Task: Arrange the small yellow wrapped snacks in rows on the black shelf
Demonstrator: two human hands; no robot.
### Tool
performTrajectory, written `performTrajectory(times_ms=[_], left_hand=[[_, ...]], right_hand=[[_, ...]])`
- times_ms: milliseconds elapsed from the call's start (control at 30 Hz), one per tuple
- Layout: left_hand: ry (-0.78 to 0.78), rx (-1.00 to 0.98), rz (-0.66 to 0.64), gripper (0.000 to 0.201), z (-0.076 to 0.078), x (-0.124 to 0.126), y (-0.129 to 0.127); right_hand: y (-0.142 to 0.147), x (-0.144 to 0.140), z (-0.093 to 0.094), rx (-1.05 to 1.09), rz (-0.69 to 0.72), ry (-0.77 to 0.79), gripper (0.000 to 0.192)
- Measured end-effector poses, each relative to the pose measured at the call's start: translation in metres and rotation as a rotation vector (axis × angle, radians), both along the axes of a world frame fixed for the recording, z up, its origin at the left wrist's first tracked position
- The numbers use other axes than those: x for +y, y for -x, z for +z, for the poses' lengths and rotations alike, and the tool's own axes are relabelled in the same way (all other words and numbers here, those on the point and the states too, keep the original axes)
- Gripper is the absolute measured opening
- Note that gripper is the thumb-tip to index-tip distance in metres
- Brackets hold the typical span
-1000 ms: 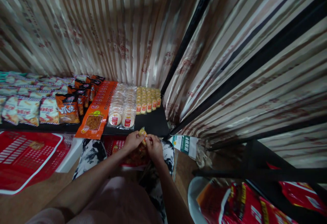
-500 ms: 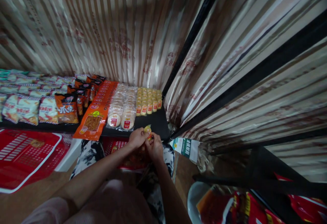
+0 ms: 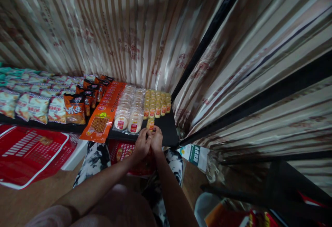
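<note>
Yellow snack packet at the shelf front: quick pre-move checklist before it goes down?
1. Grip: both the left hand and right hand pinch the yellow snack packet. Ok.
2. Packet over the black shelf, not past its edge. Ok.
3. Bare shelf in front of the yellow packet rows to take it. Ok.
4. Alignment with those rows: packet sits at the front of their left column. Ok.
5. Clear of the round cracker packs to its left: gap too small to judge. Cannot tell.
6. Packet upright, label forward: blurred. Cannot tell.
</note>
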State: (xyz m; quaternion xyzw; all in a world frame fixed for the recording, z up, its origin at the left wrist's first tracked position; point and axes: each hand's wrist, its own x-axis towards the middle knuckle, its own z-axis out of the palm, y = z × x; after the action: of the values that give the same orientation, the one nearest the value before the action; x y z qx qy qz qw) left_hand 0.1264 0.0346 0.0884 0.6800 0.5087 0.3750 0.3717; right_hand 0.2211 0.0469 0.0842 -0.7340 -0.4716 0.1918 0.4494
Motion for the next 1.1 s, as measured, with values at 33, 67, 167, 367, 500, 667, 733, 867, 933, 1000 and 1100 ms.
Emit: performTrajectory(times_ms=[33,67,167,367,500,667,733,867,933,1000,1100], left_hand=[[0.01,-0.004,-0.002,0.042,-0.001,0.001,0.0],[0.022,-0.012,-0.01,0.045,-0.003,0.001,0.0],[0.035,-0.075,-0.037,0.051,-0.004,0.003,-0.002],[0.055,-0.045,-0.023,0.054,-0.002,0.01,-0.01],[0.053,-0.007,-0.036,0.052,-0.002,0.015,-0.014],[0.049,-0.008,-0.027,0.053,-0.004,0.018,-0.016],[0.037,-0.015,-0.032,0.053,-0.004,0.017,-0.016],[0.031,-0.048,-0.061,0.051,-0.002,0.016,-0.016],[0.038,-0.066,-0.071,0.051,-0.001,0.016,-0.017],[0.039,-0.076,-0.071,0.05,-0.001,0.018,-0.017],[0.046,-0.077,-0.064,0.05,-0.002,0.021,-0.018]], right_hand=[[0.001,0.005,-0.002,-0.001,0.006,-0.005,0.033],[0.002,0.01,-0.003,-0.003,0.012,-0.009,0.033],[0.002,0.022,-0.006,-0.017,0.018,-0.004,0.032],[-0.001,0.042,-0.01,-0.052,0.021,0.059,0.024],[-0.002,0.049,-0.012,-0.063,0.024,0.072,0.028],[-0.003,0.05,-0.013,-0.067,0.053,0.079,0.031],[-0.003,0.049,-0.013,-0.063,0.063,0.078,0.034],[-0.002,0.046,-0.014,-0.056,0.053,0.075,0.038],[-0.002,0.046,-0.015,-0.058,0.043,0.073,0.035],[-0.003,0.046,-0.014,-0.065,0.042,0.068,0.03],[-0.004,0.048,-0.012,-0.075,0.062,0.059,0.022]])
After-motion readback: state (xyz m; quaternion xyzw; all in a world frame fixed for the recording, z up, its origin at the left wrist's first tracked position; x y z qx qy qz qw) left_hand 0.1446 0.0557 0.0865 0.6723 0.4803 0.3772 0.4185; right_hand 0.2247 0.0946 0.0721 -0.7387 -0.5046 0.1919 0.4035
